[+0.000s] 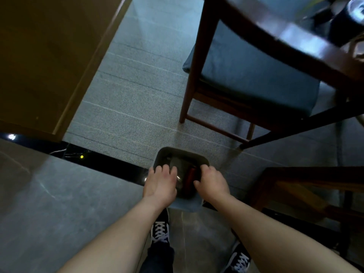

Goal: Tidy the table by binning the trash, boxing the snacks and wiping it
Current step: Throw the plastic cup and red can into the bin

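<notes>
Both hands on the bin: left hand and right hand each close their grip on its rim; lift it level, I'd say, so nothing spills.

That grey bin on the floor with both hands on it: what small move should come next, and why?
Probably lift the bin and carry it toward the table: the left hand and right hand grip opposite rims, and a can sits up there.

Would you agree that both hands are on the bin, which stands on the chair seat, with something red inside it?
Not quite: in the head view the bin stands on the floor in front of the person's shoes, not on the chair seat. The rest holds: the left hand and right hand are on its rim, and something red lies inside.
</notes>
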Demonstrator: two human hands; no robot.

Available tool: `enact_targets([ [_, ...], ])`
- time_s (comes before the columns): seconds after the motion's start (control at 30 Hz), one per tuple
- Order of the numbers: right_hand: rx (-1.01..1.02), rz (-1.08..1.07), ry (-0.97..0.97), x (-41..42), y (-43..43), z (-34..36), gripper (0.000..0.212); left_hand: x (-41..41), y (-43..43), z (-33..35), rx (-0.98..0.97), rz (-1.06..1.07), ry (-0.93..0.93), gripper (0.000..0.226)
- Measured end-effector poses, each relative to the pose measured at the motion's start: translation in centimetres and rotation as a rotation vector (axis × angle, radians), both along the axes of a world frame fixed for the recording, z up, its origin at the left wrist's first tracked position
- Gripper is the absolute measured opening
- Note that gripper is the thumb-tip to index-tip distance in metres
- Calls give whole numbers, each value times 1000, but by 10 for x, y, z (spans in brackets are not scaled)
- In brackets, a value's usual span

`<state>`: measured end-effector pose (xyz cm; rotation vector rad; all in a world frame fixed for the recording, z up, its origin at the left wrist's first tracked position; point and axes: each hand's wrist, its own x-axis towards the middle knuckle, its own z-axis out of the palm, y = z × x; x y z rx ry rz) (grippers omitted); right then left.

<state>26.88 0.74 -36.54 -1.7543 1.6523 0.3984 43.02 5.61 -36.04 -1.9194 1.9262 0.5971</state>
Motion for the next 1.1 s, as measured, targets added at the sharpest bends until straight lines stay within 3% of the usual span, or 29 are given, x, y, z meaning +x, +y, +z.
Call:
enact_targets([
  [0.4,-125,26,-66,-14,17,148,47,-15,9,139,-93,87,9,64],
  [0.6,-279,102,-92,-37,27,236,51,-38,10,225,-221,41,22,62],
  [0.87,-458,32,-110,-104,46,329,64,-95,11,316,-337,-32,60,66],
  [1.1,-541,-95,-97,-189,70,385,60,-173,17,365,-449,-141,113,63],
])
